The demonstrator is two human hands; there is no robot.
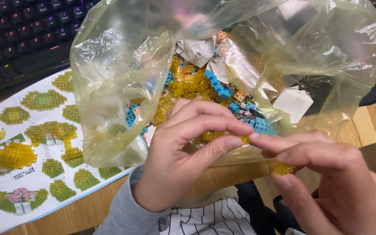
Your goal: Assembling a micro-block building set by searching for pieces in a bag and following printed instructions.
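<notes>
The right hand [327,174] pinches a small cluster of clear yellow plastic bricks [281,168] at its fingertips; the left hand [188,148] nips another tiny yellow brick [244,139], the two meeting for joining (apparently) before the open yellowish plastic bag [109,87] of spare pieces, beside the printed instruction sheet [35,143].

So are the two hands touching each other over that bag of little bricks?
Touching. The head view shows the left hand and right hand meeting at their fingertips, pinching small yellow bricks between them in front of the plastic bag.
</notes>
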